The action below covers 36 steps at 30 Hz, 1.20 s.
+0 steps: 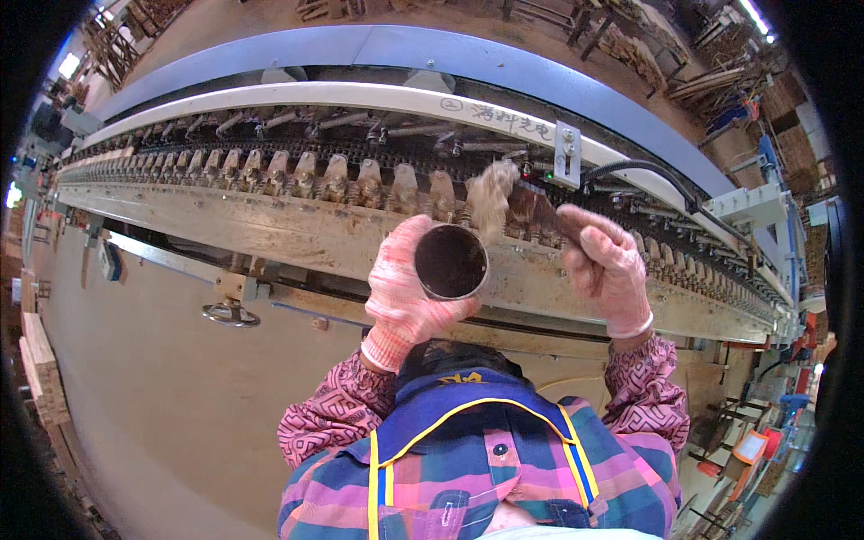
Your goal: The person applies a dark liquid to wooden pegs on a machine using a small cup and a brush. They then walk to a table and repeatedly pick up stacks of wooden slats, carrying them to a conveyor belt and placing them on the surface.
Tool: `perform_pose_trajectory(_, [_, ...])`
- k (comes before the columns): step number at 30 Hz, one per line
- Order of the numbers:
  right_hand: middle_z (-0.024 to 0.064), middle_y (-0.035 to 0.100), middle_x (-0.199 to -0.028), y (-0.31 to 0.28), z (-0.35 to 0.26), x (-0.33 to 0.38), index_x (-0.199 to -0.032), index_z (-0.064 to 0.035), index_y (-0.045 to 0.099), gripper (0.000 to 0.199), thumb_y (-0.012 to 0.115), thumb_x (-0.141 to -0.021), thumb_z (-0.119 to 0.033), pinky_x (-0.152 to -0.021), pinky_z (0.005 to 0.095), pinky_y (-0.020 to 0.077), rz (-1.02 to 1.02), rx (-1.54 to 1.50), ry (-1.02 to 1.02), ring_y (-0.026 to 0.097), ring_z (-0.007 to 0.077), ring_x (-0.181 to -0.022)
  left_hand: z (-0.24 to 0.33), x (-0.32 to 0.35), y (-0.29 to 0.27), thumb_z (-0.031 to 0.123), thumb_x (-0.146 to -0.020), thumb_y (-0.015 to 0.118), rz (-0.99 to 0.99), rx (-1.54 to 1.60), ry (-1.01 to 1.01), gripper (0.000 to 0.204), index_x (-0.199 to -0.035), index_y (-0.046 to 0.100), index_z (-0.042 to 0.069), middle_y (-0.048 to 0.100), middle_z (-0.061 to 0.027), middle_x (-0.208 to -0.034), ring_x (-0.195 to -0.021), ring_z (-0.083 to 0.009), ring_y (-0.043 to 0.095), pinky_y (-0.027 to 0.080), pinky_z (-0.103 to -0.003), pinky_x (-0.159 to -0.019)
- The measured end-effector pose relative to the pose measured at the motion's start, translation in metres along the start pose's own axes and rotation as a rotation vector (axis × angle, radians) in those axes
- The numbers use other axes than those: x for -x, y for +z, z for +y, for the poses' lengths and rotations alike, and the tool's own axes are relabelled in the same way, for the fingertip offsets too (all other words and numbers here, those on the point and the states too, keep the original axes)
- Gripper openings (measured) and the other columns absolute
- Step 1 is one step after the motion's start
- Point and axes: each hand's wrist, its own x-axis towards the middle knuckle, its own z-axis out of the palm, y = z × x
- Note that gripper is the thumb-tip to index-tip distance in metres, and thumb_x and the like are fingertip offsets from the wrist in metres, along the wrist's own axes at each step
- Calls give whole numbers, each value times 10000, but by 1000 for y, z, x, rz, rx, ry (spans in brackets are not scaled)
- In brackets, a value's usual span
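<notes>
Our plaid shirt (450, 477) lies nearest, below our gloved left hand (396, 288), whose fingers curl around a dark, round, open-mouthed cup (452, 261) beside the machine's metal rail (297, 232). Our gloved right hand (614, 270) has its fingers pinching what looks like a pale-bristled brush (491, 200), though blur obscures the grip; it reaches across the metal clamps (369, 186).

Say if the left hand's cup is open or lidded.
Open: the cup shows its round rim and dark inside, no lid.
</notes>
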Motion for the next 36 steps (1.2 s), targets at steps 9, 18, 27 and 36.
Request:
perform_pose_trajectory(9, [86, 701, -846, 104, 52, -189, -1178, -240, 708, 263, 646, -923, -251, -667, 396, 582, -13, 1967, -627, 719, 271, -803, -19, 2, -11, 380, -532, 922, -24, -48, 303, 1038, -1412, 471, 65, 571, -195, -1341, -1249, -401, 556, 455, -487, -1079])
perform_pose_trajectory(18, [144, 722, -902, 133, 34, -184, -1163, -207, 724, 255, 627, -933, -263, -754, 437, 573, -48, 2031, -486, 707, 320, -840, -18, -5, -27, 331, -563, 901, -3, -45, 349, 969, -1382, 474, 39, 583, -217, -1291, -1208, -432, 570, 473, -504, -1043])
perform_pose_trajectory(27, [167, 728, -975, 118, 47, -191, -1254, -188, 672, 348, 637, -923, -290, -808, 481, 564, -54, 1826, -383, 705, 370, -915, -26, -5, -22, 330, -563, 908, -1, -28, 381, 1006, -1419, 449, 67, 572, -202, -1329, -1226, -424, 565, 466, -512, -1048])
perform_pose_trajectory(36, [68, 629, -728, 68, 51, -86, -1131, -200, 697, 252, 661, -886, -157, -529, 380, 534, 139, 1499, -801, 659, 273, -612, -30, -9, -22, 321, -536, 930, -29, -23, 400, 1044, -1426, 438, 84, 569, -190, -1347, -1249, -405, 556, 466, -498, -1047])
